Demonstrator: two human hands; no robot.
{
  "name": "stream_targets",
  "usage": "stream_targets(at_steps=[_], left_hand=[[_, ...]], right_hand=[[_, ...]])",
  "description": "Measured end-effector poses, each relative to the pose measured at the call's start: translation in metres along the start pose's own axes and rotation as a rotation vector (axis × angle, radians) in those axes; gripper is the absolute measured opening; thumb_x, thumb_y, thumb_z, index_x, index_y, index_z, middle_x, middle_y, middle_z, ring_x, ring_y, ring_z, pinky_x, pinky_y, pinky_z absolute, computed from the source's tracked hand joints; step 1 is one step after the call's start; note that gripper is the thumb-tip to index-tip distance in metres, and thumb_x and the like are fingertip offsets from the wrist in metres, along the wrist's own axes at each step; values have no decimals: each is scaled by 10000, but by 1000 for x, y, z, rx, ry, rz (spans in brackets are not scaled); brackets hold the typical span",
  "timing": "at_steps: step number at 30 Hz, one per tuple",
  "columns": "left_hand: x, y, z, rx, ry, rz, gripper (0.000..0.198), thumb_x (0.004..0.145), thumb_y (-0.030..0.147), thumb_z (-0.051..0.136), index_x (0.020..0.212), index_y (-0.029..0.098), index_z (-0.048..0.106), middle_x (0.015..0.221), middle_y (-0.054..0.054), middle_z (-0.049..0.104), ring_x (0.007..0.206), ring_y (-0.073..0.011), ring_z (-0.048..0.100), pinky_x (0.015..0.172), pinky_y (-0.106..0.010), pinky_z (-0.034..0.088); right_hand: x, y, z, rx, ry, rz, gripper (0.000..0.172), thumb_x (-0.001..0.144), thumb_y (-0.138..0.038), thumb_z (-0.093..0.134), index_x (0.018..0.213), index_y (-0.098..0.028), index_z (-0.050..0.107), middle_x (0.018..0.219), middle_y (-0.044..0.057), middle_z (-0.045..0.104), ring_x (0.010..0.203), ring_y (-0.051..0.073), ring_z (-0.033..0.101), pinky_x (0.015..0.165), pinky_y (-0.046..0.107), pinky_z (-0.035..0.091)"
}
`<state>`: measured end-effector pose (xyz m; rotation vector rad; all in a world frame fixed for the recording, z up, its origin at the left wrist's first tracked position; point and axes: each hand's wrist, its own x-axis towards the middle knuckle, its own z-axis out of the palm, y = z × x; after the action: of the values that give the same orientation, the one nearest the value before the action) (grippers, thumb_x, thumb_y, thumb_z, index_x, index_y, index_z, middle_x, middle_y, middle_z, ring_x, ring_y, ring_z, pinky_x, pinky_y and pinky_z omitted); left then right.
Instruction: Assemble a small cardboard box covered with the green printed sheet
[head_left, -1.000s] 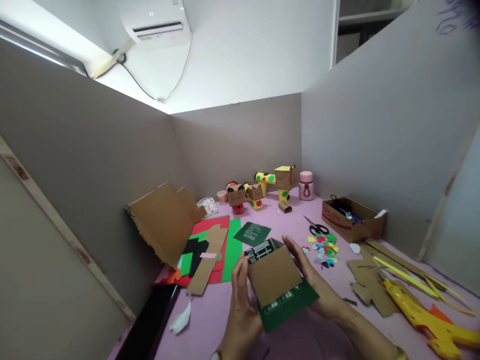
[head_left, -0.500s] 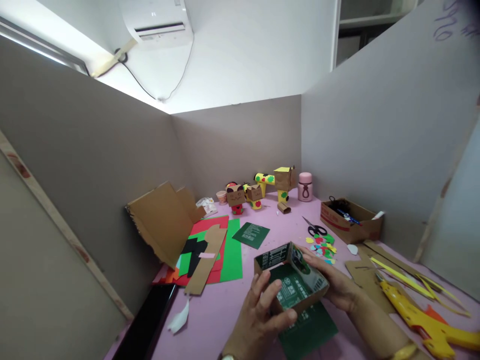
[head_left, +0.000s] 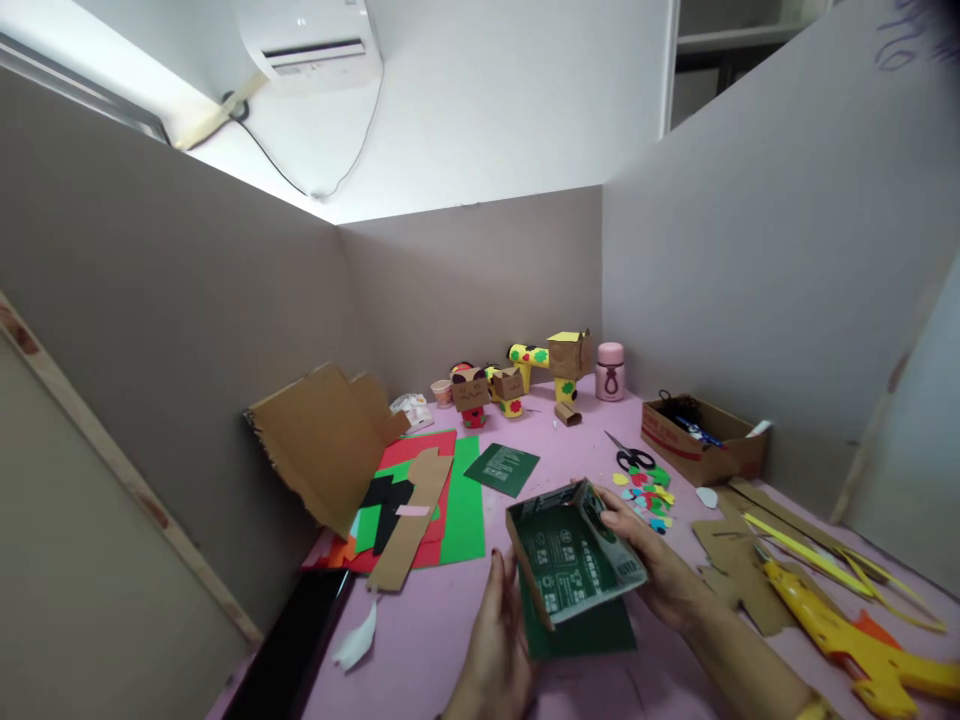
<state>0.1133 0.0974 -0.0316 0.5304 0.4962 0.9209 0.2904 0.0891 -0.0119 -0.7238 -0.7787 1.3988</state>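
A shallow open cardboard box, with green printed panels and brown inner walls, is tilted toward me at the table's front. My right hand grips its right wall, thumb on the rim and fingers behind. Beneath the box shows a dark green card; whether the two are joined I cannot tell. My left hand stands at the left edge of the box and card, fingers stretched upward, some hidden behind the thumb side. Beyond the box lies another green card.
Scissors and paper cutouts lie right of centre. A yellow glue gun rests at right near a cardboard tray. Coloured sheets and a large cardboard piece are left. Cardboard animals stand behind.
My left hand has come off the box's front wall and dropped to its left edge. The box has turned and tilted slightly, and the green card beneath has shifted left and away from me.
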Motion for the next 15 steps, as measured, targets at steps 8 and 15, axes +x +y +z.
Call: stream_targets(at_steps=[8,15], left_hand=[[5,-13,-5,-227,-12,-189,489,896,452,465,1067,40,666,978,-144,732,1045,-269,636,948,-384,467],[2,-13,-2,-236,86,-96,406,910,401,455,1076,95,666,966,-111,739,1036,-261,643,952,-410,466]], right_hand=[[3,14,-2,-19,30,-15,335,735,-382,661,1059,-304,628,1103,-51,698,1106,218,565,868,288,414],[5,20,1,-46,67,-8,363,694,-418,696,1028,-287,639,1086,-19,701,1132,264,546,925,343,389]])
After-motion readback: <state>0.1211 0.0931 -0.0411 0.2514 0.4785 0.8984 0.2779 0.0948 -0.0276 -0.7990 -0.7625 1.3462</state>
